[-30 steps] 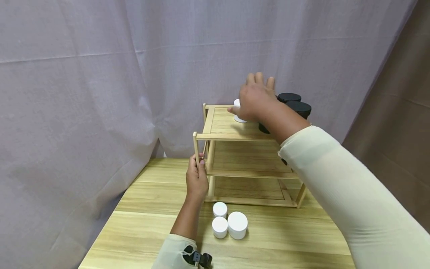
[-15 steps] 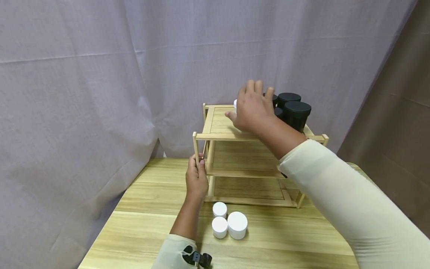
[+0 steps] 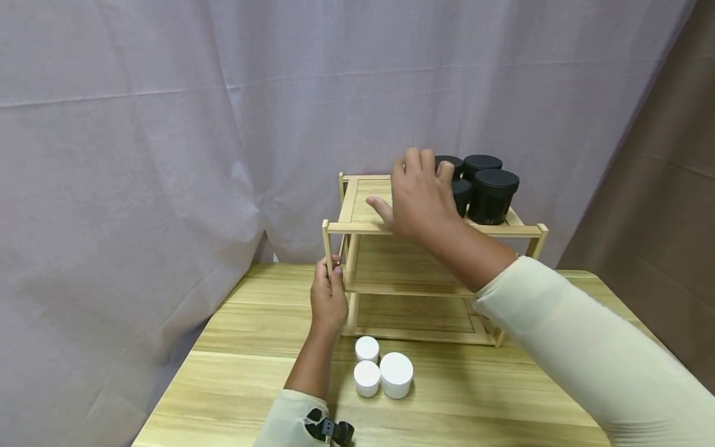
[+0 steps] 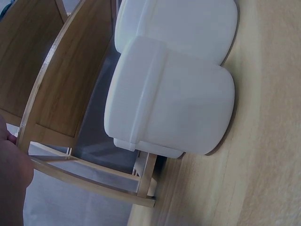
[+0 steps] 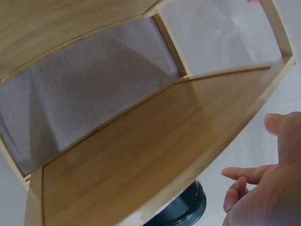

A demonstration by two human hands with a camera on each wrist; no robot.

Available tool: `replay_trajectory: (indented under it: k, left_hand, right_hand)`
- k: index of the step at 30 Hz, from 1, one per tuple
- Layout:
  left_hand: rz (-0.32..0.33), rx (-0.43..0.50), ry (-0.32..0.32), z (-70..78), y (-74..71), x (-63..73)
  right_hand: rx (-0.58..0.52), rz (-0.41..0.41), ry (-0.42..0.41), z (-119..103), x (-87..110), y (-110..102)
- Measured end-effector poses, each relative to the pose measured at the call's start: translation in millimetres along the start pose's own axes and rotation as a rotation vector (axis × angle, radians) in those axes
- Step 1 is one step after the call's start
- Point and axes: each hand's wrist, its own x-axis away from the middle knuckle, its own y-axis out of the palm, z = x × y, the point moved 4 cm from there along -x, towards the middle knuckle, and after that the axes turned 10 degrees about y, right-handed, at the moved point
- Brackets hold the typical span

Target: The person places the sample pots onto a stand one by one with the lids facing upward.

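Observation:
In the head view my left hand (image 3: 328, 301) grips the front left post of a three-tier wooden shelf rack (image 3: 413, 289). My right hand (image 3: 421, 198) hovers at the front of the top shelf, thumb held out to the left. It appears relaxed in the right wrist view, with nothing visible in its fingers. Beside it on the top shelf stand several black lidded jars (image 3: 491, 197), some partly covered by the hand. Three white lidded jars, one larger (image 3: 396, 375) and two smaller, sit on the table before the rack. In the left wrist view white jars (image 4: 183, 101) loom close.
The wooden table (image 3: 234, 372) runs under the rack and the jars. A grey curtain (image 3: 167, 155) hangs behind, and a brown one (image 3: 642, 205) hangs at the right. The middle shelf (image 3: 413, 257) lies below my right hand.
My right hand has come down and towards me over the top shelf. The white jar seen there earlier is now hidden from view. My left hand stays on the post.

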Motion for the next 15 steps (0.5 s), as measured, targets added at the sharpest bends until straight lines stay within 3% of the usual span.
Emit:
replay_trajectory:
  k: [5, 11, 15]
  left_hand:
    - [0.001, -0.009, 0.004, -0.1, -1.1, 0.0]
    - [0.006, -0.013, 0.023, 0.4, -2.6, 0.3]
    - [0.002, -0.016, 0.032, 0.5, -2.0, -0.2]
  right_hand:
    - [-0.025, 0.102, -0.095, -6.6, 19.6, 2.8]
    - [-0.176, 0.189, -0.171, -9.4, 36.7, 5.1]
    - [-0.245, 0.26, -0.282, -5.3, 46.3, 7.7]
